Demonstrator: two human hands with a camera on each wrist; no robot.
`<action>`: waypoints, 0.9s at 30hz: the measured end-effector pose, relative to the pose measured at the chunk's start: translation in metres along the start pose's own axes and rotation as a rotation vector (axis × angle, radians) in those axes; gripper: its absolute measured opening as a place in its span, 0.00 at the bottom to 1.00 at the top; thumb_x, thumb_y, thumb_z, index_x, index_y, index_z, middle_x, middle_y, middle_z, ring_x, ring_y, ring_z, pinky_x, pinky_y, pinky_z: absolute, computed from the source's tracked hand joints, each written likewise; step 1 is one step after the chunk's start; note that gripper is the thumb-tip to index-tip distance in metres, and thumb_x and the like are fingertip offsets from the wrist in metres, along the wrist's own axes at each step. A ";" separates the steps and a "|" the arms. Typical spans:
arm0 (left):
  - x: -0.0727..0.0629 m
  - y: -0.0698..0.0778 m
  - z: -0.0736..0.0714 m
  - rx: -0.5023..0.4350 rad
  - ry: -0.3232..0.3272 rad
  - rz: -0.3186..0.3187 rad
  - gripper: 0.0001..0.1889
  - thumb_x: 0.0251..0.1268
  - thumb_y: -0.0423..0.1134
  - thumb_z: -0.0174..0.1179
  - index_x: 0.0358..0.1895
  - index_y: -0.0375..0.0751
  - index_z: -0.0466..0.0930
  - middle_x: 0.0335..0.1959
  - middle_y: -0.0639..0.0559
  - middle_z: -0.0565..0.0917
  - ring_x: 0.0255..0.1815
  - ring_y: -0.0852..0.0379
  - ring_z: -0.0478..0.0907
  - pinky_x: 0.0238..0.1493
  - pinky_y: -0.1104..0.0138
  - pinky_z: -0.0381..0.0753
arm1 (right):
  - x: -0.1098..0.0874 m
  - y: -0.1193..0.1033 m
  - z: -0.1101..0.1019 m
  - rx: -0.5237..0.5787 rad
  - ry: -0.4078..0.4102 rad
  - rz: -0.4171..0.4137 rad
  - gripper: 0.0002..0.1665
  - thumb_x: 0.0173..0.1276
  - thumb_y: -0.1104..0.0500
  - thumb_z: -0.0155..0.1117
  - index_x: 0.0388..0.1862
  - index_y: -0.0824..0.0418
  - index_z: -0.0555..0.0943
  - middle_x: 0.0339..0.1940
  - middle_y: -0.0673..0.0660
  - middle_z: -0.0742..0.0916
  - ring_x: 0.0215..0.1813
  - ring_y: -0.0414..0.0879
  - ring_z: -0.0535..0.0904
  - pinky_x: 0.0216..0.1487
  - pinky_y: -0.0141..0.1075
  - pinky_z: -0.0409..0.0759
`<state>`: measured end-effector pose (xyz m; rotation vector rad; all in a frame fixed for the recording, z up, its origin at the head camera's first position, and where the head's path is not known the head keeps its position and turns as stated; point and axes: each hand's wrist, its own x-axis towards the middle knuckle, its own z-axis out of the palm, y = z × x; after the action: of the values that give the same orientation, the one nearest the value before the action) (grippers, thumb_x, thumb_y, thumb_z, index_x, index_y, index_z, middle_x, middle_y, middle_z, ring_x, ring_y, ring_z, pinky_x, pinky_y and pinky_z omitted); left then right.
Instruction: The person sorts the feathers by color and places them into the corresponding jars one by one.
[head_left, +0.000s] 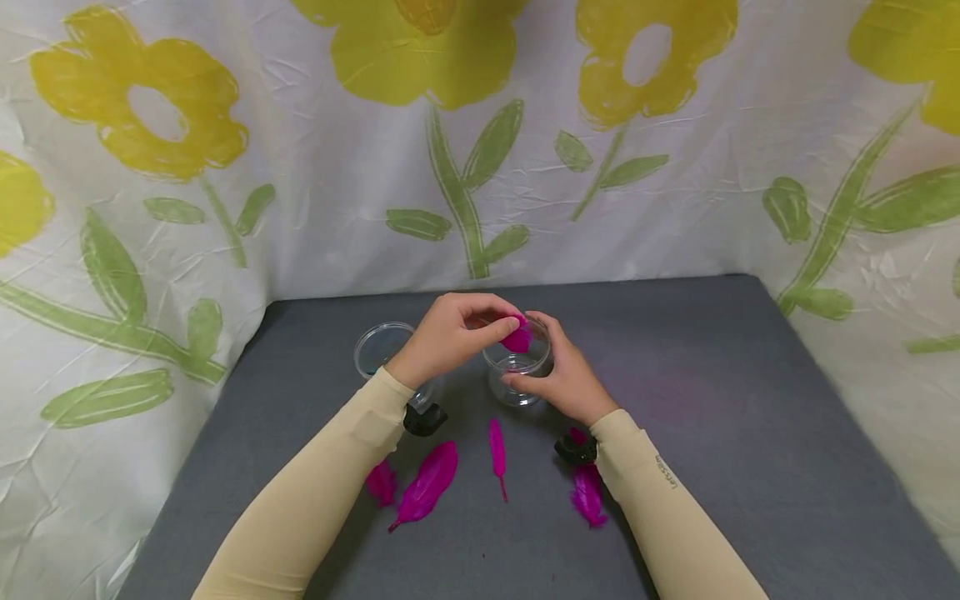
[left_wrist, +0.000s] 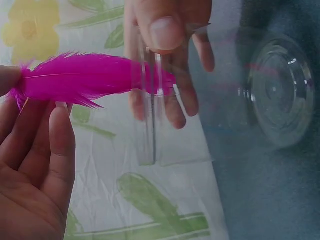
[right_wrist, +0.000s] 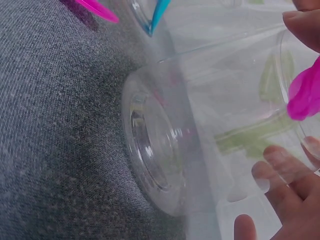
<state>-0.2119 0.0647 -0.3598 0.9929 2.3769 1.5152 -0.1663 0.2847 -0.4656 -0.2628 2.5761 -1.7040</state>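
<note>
My left hand (head_left: pixel 453 333) pinches a bright pink feather (left_wrist: pixel 85 77) by its quill end, between thumb and fingers. The feather's tip dips into the mouth of a clear plastic jar (head_left: pixel 512 392), seen through its wall in the left wrist view. My right hand (head_left: pixel 570 375) grips that jar round its side, thumb at the front and fingers behind. In the right wrist view the jar's round base (right_wrist: pixel 152 145) is close over the grey cloth, and the pink feather (right_wrist: pixel 305 92) shows at its rim.
A second clear container (head_left: pixel 375 342) stands left, partly behind my left wrist, with a blue piece (right_wrist: pixel 159 15) at it. Nearer me on the grey tabletop (head_left: pixel 675 500) lie pink feathers: a broad one (head_left: pixel 429 483), a slim one (head_left: pixel 497 450), and others (head_left: pixel 588 497) by my forearms.
</note>
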 end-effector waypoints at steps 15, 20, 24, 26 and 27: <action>-0.002 -0.016 0.004 0.120 -0.012 0.007 0.10 0.76 0.44 0.70 0.55 0.52 0.93 0.52 0.57 0.93 0.52 0.62 0.88 0.53 0.63 0.90 | -0.001 0.002 0.000 0.008 -0.017 -0.014 0.63 0.62 0.33 0.82 0.87 0.36 0.55 0.87 0.48 0.68 0.88 0.53 0.62 0.84 0.68 0.63; -0.007 -0.018 0.003 0.135 -0.022 0.024 0.10 0.76 0.45 0.70 0.55 0.55 0.92 0.54 0.56 0.92 0.54 0.62 0.87 0.53 0.61 0.90 | 0.000 0.002 -0.001 0.006 -0.015 -0.022 0.62 0.62 0.33 0.82 0.87 0.34 0.55 0.86 0.47 0.69 0.87 0.51 0.64 0.84 0.68 0.62; -0.009 -0.018 0.002 0.143 -0.019 0.017 0.09 0.76 0.46 0.70 0.54 0.56 0.92 0.53 0.58 0.92 0.53 0.63 0.88 0.54 0.62 0.90 | 0.000 0.002 -0.001 0.006 -0.014 -0.021 0.62 0.62 0.33 0.82 0.86 0.35 0.55 0.86 0.46 0.69 0.87 0.50 0.64 0.84 0.67 0.62; -0.011 -0.018 0.002 0.149 -0.018 0.011 0.09 0.76 0.46 0.70 0.53 0.56 0.92 0.51 0.61 0.92 0.52 0.64 0.87 0.53 0.63 0.90 | 0.000 0.003 -0.001 0.009 -0.014 -0.020 0.62 0.62 0.34 0.83 0.86 0.35 0.55 0.86 0.46 0.70 0.87 0.50 0.64 0.84 0.67 0.62; -0.012 -0.018 0.001 0.150 -0.018 0.007 0.08 0.76 0.46 0.70 0.53 0.57 0.92 0.51 0.62 0.92 0.52 0.65 0.87 0.54 0.63 0.90 | 0.000 0.003 -0.001 0.010 -0.013 -0.019 0.62 0.62 0.34 0.83 0.86 0.35 0.55 0.85 0.46 0.70 0.87 0.50 0.64 0.84 0.67 0.62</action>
<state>-0.2103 0.0538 -0.3787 1.0411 2.5069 1.3404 -0.1667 0.2867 -0.4677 -0.2984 2.5636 -1.7143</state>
